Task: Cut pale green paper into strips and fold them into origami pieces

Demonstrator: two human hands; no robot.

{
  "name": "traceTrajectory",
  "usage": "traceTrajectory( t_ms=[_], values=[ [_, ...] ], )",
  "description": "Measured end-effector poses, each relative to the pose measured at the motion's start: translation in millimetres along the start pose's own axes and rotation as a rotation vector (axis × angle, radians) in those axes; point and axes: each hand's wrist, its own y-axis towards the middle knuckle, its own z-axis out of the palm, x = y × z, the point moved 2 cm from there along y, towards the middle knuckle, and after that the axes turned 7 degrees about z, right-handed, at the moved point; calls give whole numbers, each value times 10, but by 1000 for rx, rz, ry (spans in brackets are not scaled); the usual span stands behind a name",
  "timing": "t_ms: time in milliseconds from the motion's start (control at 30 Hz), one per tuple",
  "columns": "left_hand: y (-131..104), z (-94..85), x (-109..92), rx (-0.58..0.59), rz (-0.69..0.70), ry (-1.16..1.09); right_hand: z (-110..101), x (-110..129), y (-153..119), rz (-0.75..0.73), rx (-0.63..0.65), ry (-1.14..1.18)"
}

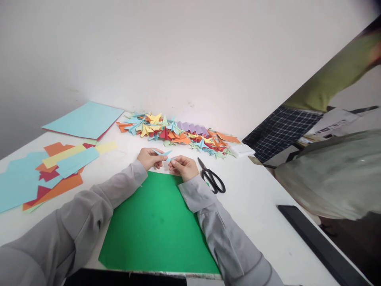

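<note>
A small light blue folded paper piece is held between my two hands, above the far edge of a green sheet. My left hand pinches its left side, with pointed ends sticking up past the fingers. On the right side, the fingertips of my right hand are closed on the same piece. Black-handled scissors lie just right of my right hand. Behind both hands stretches a long heap of folded colored paper shapes.
Paper scraps and strips lie at the left, with a stack of large blue sheets behind them. A white item sits by the heap's right end. A black strip lies along the right edge. People's clothing shows at right.
</note>
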Motion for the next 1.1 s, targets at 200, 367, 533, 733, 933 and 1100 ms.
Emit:
traceTrajectory(
  t_ms=[200,367,533,733,933,1100],
  values=[
    [3,-5,1,1,2,-12,0,-9,9,-6,28,43],
    [-12,12,-50,-45,-7,-69,-7,-50,43,33,22,101],
    [-18,19,-69,-54,-17,-80,-9,-65,61,24,14,154],
    [-14,17,-60,-52,-11,-91,-14,-41,37,39,59,188],
    [-3,14,-52,-56,-14,-83,12,-7,29,39,75,215],
    [1,2,-24,8,6,7,36,-11,-5,10,-21,36]
  ],
)
